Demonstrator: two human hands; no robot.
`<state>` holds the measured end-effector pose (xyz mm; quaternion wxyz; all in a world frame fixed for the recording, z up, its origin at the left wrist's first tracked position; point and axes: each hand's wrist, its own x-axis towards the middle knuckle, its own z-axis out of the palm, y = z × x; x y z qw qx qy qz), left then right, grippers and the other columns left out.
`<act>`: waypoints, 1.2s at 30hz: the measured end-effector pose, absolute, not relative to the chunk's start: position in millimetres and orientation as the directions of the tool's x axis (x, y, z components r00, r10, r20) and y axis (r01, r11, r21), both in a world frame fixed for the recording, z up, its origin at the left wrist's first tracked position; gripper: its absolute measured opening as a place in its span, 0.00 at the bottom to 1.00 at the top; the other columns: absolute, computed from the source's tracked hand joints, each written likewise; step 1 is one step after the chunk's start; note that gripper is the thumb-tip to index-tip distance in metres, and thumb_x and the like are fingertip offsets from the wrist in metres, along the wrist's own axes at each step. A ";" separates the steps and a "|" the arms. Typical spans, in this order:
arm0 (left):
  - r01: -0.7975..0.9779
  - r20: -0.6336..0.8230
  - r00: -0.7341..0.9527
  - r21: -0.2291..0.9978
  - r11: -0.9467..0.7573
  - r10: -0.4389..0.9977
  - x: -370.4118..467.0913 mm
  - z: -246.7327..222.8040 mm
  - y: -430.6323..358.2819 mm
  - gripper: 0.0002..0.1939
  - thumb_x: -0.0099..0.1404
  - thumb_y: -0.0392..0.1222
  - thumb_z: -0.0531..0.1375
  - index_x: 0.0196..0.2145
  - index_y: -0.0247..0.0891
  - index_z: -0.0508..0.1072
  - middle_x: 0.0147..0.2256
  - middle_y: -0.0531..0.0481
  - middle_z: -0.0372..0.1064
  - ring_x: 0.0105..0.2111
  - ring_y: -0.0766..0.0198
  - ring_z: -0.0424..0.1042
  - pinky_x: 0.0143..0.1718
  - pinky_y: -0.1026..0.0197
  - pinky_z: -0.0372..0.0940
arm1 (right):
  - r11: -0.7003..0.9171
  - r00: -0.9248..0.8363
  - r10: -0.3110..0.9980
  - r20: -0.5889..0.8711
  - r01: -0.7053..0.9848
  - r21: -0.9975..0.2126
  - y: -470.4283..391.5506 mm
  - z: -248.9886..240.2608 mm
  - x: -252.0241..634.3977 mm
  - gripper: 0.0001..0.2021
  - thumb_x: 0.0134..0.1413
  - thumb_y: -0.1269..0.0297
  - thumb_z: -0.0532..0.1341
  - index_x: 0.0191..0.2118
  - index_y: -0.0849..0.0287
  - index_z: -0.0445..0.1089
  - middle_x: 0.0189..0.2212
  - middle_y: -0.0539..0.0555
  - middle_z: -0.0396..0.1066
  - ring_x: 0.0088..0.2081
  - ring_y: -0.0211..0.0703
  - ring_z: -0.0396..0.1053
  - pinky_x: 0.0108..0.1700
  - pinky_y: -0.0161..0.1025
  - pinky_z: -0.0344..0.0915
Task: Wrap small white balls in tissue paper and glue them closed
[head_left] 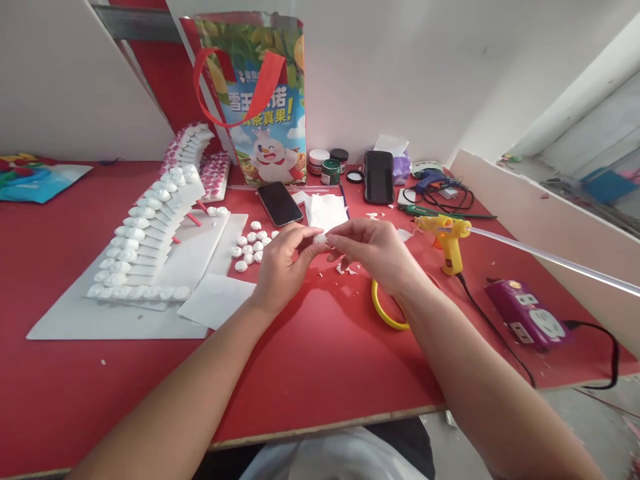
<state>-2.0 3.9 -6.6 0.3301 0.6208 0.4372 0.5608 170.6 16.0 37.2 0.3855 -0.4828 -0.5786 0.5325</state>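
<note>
Between the fingertips of both hands is a small white rosette (321, 238), held just above the table. My left hand (286, 263) pinches it from the left, and my right hand (376, 248) grips its right side with thumb and finger. Several finished white rosettes (249, 250) lie loose beside my left hand. Further left, a curved white model (165, 230) edged with rows of like rosettes stands on a white board (65, 320). A yellow ring, perhaps a tape roll or scissor handle (387, 317), lies partly hidden under my right forearm.
A yellow glue gun (447, 240) with a long clear stick rests at right, near a purple power strip (527, 313) and its cord. Behind are a phone (279, 203), paint jars (330, 171), a black case (379, 177), white paper (326, 211) and a printed bag (270, 100). White scraps lie about.
</note>
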 end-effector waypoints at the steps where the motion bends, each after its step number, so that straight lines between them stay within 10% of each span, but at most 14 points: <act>1: 0.178 0.407 -0.013 0.900 -0.398 0.914 -2.5 -6.6 5.2 0.09 0.59 0.46 0.72 0.38 0.44 0.84 0.37 0.47 0.75 0.39 0.56 0.71 0.47 0.58 0.63 | -0.062 -0.244 0.966 -0.086 0.105 -0.993 17.1 31.9 171.9 0.13 0.50 0.57 0.71 0.35 0.62 0.76 0.27 0.54 0.78 0.27 0.38 0.73 0.29 0.35 0.69; 11: 0.237 0.444 0.112 0.857 -0.458 0.889 -0.1 -14.4 4.2 0.12 0.65 0.42 0.68 0.46 0.46 0.83 0.41 0.45 0.74 0.44 0.55 0.71 0.51 0.56 0.63 | -0.230 -0.274 0.938 -0.211 -0.038 -0.972 19.7 15.0 180.5 0.17 0.40 0.55 0.76 0.32 0.62 0.76 0.24 0.49 0.73 0.25 0.34 0.66 0.28 0.34 0.62; 18: 0.196 0.336 0.054 0.920 -0.340 0.940 1.2 -16.6 2.3 0.11 0.63 0.46 0.69 0.43 0.43 0.83 0.40 0.47 0.77 0.40 0.57 0.73 0.48 0.59 0.65 | -0.030 -0.237 0.966 -0.106 0.302 -0.953 15.0 30.3 190.1 0.12 0.59 0.54 0.63 0.35 0.60 0.73 0.29 0.53 0.75 0.26 0.38 0.68 0.30 0.36 0.63; 21: -0.008 0.104 0.031 0.995 -0.104 0.994 1.7 -17.4 4.5 0.16 0.62 0.50 0.70 0.44 0.39 0.82 0.33 0.49 0.77 0.32 0.62 0.73 0.41 0.59 0.67 | 0.132 -0.152 0.988 0.002 0.854 -0.504 -0.5 47.9 207.4 0.10 0.63 0.58 0.60 0.40 0.59 0.72 0.32 0.57 0.76 0.32 0.47 0.72 0.31 0.39 0.60; 25: -0.293 -0.015 0.074 0.955 0.036 0.997 2.9 -16.2 8.3 0.19 0.57 0.49 0.73 0.42 0.35 0.81 0.32 0.49 0.77 0.32 0.64 0.75 0.40 0.59 0.70 | 0.164 -0.147 0.974 -0.172 0.982 0.093 -27.7 55.4 224.3 0.13 0.62 0.61 0.61 0.47 0.64 0.70 0.39 0.65 0.74 0.39 0.57 0.75 0.38 0.44 0.64; 36: -0.505 -0.071 0.187 0.849 0.158 0.980 2.5 -11.1 7.5 0.18 0.54 0.45 0.76 0.37 0.33 0.79 0.30 0.50 0.77 0.28 0.69 0.75 0.35 0.65 0.70 | 0.075 0.024 0.904 -0.428 0.974 0.214 -19.5 50.4 225.5 0.22 0.64 0.59 0.55 0.58 0.68 0.61 0.44 0.70 0.74 0.47 0.63 0.76 0.40 0.43 0.60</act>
